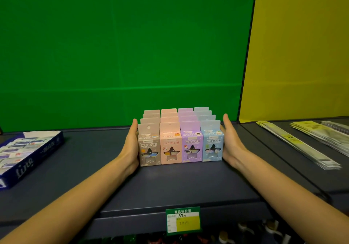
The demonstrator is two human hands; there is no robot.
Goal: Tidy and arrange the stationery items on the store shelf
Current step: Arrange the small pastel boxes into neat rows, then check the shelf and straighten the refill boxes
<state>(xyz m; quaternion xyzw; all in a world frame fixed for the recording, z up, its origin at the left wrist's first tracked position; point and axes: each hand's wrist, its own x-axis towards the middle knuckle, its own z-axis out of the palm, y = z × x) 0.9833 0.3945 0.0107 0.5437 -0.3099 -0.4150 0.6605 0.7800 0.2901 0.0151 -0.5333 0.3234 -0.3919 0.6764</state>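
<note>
A block of small pastel boxes stands in the middle of the dark shelf, in several columns running front to back. The front row holds a grey box, a pink box, a purple box and a light blue box, each with a star-shaped window. My left hand lies flat against the grey column's outer side, fingers straight. Against the blue column's outer side rests my right hand, also flat. The block sits pressed between both palms.
A blue open tray of small flat packs lies at the left. Long yellow-and-clear packets are fanned out on the right part of the shelf. A green price label hangs on the front edge. Green and yellow panels stand behind.
</note>
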